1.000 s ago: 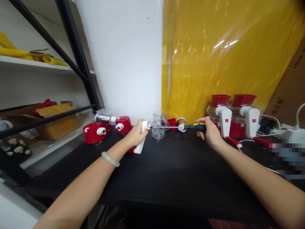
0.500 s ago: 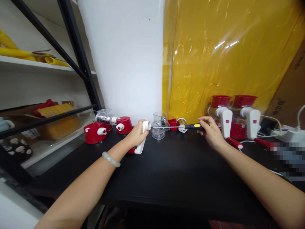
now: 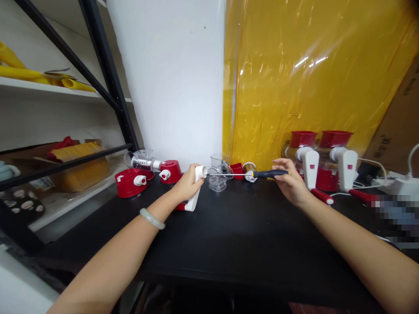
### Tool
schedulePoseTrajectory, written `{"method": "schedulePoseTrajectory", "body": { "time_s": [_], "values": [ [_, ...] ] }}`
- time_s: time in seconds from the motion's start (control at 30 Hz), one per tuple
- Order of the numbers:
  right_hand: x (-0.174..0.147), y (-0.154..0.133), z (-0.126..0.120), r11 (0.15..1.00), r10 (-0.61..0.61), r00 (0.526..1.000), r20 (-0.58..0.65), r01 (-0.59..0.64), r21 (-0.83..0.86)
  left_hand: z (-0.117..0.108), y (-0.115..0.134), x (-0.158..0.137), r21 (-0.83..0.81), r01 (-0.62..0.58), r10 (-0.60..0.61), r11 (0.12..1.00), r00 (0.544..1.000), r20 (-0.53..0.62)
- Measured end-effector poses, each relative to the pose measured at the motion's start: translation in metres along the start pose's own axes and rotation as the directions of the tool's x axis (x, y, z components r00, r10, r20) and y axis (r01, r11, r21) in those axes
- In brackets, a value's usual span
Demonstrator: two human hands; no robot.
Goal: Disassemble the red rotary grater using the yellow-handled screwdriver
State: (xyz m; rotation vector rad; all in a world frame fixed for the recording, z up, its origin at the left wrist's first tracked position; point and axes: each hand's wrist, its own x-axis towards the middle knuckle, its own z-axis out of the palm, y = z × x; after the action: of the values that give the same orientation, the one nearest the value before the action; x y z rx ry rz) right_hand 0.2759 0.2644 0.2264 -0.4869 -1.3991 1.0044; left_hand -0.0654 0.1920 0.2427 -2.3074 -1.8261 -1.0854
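Note:
My left hand point(image 3: 189, 185) is closed around a white crank handle point(image 3: 193, 201) with a red grip, its round socket end facing right. A screwdriver point(image 3: 266, 174) with a dark blue and yellow handle lies level, its long metal shaft reaching into that socket; the tip is hidden inside. At the other end, my right hand point(image 3: 290, 181) has its thumb and fingers about the back of the screwdriver's handle. Behind the shaft stand a clear plastic housing point(image 3: 218, 176), a red hopper part point(image 3: 237, 171) and a metal grater drum point(image 3: 250, 171).
On the black table point(image 3: 229, 244), red bases point(image 3: 131, 183) and a drum in a clear housing point(image 3: 143, 160) stand at left. Two assembled red and white rotary graters point(image 3: 310, 161) stand at right, near white cables point(image 3: 373, 163). A black-framed shelf point(image 3: 111, 83) borders the left.
The screwdriver's handle has turned about its axis, so its yellow patch has moved out of sight. My right fingers have shifted on it. My left hand and the crank handle stay put.

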Motion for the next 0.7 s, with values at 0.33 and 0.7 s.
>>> {"method": "schedulePoseTrajectory", "body": {
  "time_s": [0.33,0.7],
  "values": [
    [0.0009,0.0002,-0.0009,0.957,0.050,0.997,-0.053,-0.064,-0.283,-0.0005,-0.0020,0.0011,-0.002,-0.008,0.008,1.000,1.000,-0.005],
    [0.0014,0.0001,-0.0005,0.957,0.108,0.993,-0.045,-0.116,-0.267,0.0002,-0.0018,0.0010,-0.008,-0.019,0.019,1.000,1.000,-0.012]
  ]
}}
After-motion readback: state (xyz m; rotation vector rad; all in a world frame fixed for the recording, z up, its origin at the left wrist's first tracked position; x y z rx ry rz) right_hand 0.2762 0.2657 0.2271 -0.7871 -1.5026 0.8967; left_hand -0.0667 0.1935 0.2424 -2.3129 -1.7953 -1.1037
